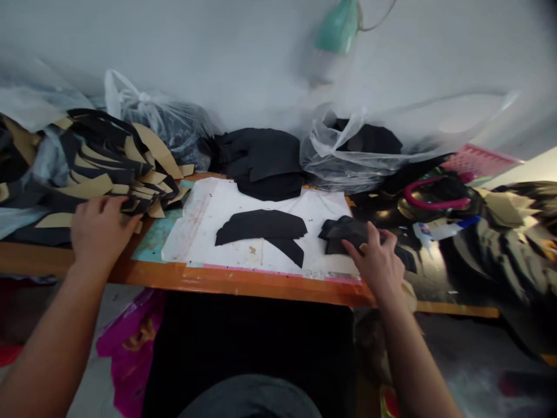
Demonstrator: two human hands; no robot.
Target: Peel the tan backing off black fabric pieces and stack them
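Observation:
My left hand (101,229) lies on the near edge of a heap of curved black and tan pieces (117,159), thumb apart from the fingers; some fingertips are hard to make out among the pieces. On the right, my right hand (380,255) rests at a small stack of black pieces (342,232), its thumb and forefinger spread over the stack. Between the hands, overlapping curved black pieces (263,226) lie on a white sheet (200,220), one end angled toward me. Behind them sits a larger black stack (270,154).
Clear plastic bags with dark contents stand at the back left (169,128) and back right (348,157). To the right are a pink basket (483,159), a pink curved handle (435,203), a white and blue tube (448,229) and more layered pieces (509,249). The orange table edge (243,284) runs before me.

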